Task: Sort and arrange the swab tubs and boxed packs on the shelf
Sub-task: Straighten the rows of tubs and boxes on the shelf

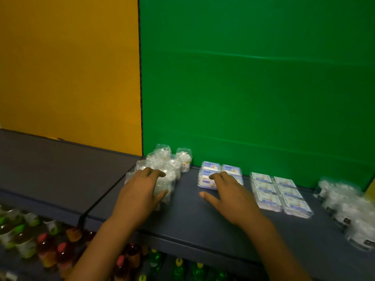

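On the dark shelf, the left hand curls around the clear swab tubs near the green wall, while the right hand rests with spread fingers on the blue boxed packs

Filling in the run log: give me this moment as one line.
left hand: holds clear swab tubs | right hand: fingers on blue boxed packs | shelf: white-labelled packs to the right
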